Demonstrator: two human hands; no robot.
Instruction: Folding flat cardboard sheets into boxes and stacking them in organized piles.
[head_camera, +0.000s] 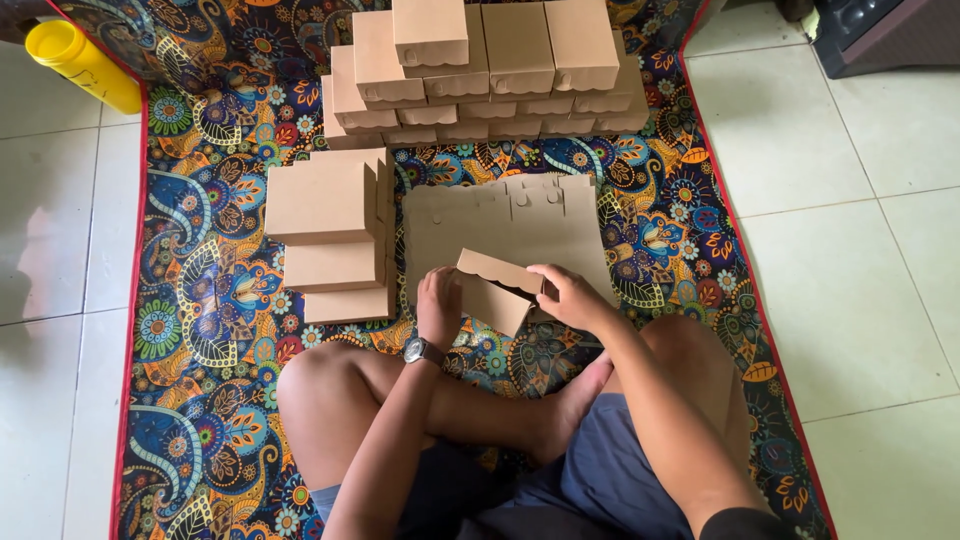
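The person is sitting cross-legged on a patterned floor mat (215, 300), both forearms reaching forward over the knees. The left hand (439, 305), a wristwatch (422, 350) on its wrist, is pressing against the left side of a half-folded cardboard box (498, 290), fingers curled down along its wall. The right hand (570, 297) is closing on the box's right end, thumb and fingers pinching the edge there. The box is sitting just in front of the shins, tilted, its scalloped lid flap standing open, resting on a pile of flat unfolded cardboard blanks (520, 225).

To the left of the hands a stack of finished boxes (330, 230) is lying in steps, and a larger heap of finished boxes (480, 70) is standing at the far end of the mat, its top cut off by the frame. A yellow bottle (80, 62) is lying at the upper left, partly out of view. The fingertips of both hands are hiding behind the box walls, so exactly how the folds are being held is hard to tell
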